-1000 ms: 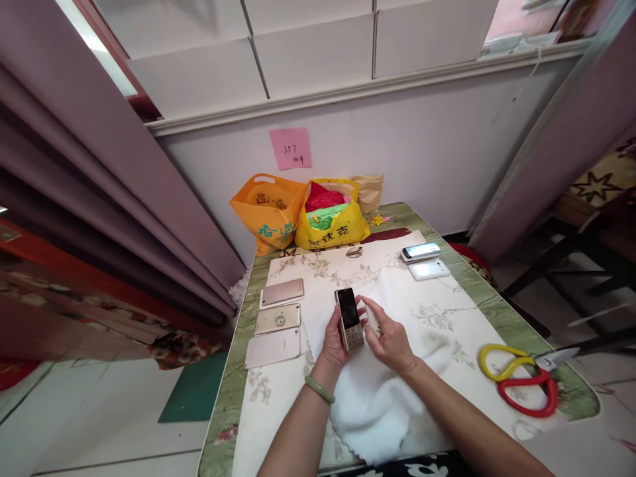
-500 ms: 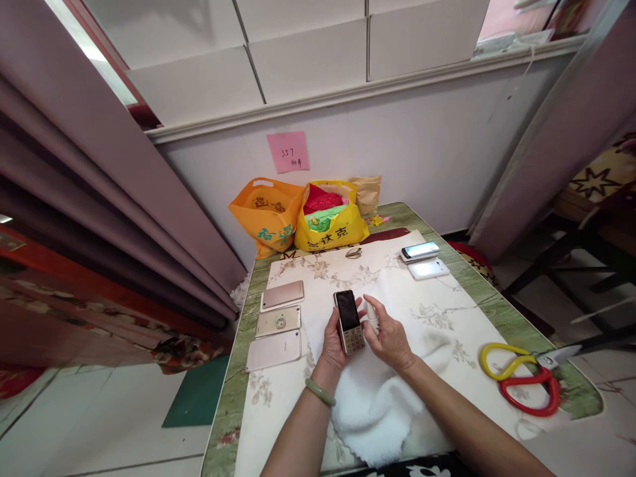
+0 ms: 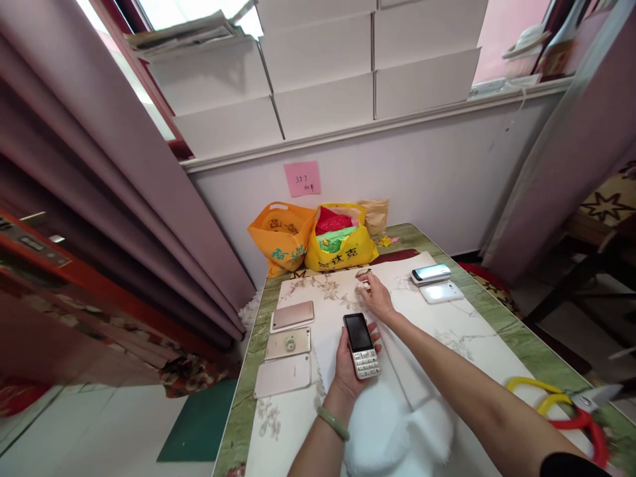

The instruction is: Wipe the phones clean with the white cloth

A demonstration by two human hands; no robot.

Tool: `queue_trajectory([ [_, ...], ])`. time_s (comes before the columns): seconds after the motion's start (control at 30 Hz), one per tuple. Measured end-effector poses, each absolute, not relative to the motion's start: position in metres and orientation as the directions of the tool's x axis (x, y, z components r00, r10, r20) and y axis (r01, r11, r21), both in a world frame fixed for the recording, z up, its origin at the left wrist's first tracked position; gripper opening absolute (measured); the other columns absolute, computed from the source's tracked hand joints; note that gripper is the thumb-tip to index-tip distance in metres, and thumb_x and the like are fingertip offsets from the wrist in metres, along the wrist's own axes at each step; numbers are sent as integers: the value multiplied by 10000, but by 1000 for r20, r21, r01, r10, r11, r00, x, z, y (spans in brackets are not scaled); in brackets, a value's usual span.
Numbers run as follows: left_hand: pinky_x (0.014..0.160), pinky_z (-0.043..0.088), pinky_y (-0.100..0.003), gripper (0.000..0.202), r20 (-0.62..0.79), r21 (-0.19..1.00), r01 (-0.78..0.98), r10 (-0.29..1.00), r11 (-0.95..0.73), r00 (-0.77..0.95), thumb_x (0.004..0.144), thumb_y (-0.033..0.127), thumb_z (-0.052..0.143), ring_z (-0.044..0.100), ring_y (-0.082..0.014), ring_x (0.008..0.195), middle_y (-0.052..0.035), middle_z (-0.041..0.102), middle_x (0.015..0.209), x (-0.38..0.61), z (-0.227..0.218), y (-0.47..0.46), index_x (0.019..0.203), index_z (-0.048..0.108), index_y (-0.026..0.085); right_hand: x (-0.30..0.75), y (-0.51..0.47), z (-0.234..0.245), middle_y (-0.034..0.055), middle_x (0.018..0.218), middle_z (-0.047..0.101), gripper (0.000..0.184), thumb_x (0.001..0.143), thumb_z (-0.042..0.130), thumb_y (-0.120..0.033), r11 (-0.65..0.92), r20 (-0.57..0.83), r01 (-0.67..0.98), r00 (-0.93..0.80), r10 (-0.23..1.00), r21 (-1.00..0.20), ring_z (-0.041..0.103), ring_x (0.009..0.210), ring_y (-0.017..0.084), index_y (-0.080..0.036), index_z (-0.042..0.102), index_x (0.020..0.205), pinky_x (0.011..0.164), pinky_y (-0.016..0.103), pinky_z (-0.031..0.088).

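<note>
In my left hand (image 3: 348, 368) lies a keypad phone (image 3: 362, 346) with a dark screen and silver keys, its front facing me. My right hand (image 3: 377, 298) reaches past it to the far part of the table, fingers closed around a small white bottle (image 3: 364, 290), mostly hidden by them. Just beyond those fingertips is a small dark-rimmed thing (image 3: 363, 272), too small to make out. A fluffy white cloth (image 3: 392, 430) spreads on the table below my hands.
Several smartphones, including a pinkish one (image 3: 283, 376), lie in a column at left. A silver phone (image 3: 431, 273) and a white phone (image 3: 441, 292) lie at right. An orange bag (image 3: 283, 232) and a yellow bag (image 3: 342, 255) stand at the back. Large scissors (image 3: 571, 417) lie front right.
My right hand has moved away from the phone toward the table's back with the white bottle. My left hand still holds the phone. The whole view has tilted up.
</note>
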State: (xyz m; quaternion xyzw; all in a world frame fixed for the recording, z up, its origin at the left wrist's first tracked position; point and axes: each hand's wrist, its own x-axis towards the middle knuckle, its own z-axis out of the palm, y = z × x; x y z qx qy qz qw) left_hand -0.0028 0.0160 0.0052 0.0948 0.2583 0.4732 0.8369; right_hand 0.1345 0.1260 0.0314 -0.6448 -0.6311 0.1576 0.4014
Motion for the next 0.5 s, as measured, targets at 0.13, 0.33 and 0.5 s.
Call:
queue_trajectory([
  [0.13, 730, 567, -344, 560, -326, 389, -764, 852, 515, 409, 890, 505, 523, 696, -228, 897, -183, 637, 1239, -3, 2, 17, 1279, 557, 105, 120, 146, 28, 37, 966, 684, 195, 875, 524, -242, 113, 284, 729, 114, 952, -675, 623, 810, 182, -221, 578, 1061, 770, 286, 435],
  [0.33, 729, 571, -347, 564, -335, 374, -759, 841, 533, 426, 884, 510, 525, 692, -236, 916, -190, 630, 1247, -4, -1, 19, 1278, 563, 109, 115, 165, 36, 101, 1080, 686, 353, 876, 585, -238, 71, 257, 803, 104, 961, -591, 636, 937, 225, -228, 539, 1226, 779, 299, 425],
  [0.5, 728, 572, -349, 579, -307, 369, -765, 846, 527, 435, 886, 517, 517, 693, -238, 918, -188, 640, 1232, -4, -4, 20, 1310, 542, 123, 117, 168, 38, 112, 1032, 702, 456, 865, 607, -239, 53, 223, 826, 90, 971, -562, 656, 920, 247, -215, 503, 1308, 787, 327, 445],
])
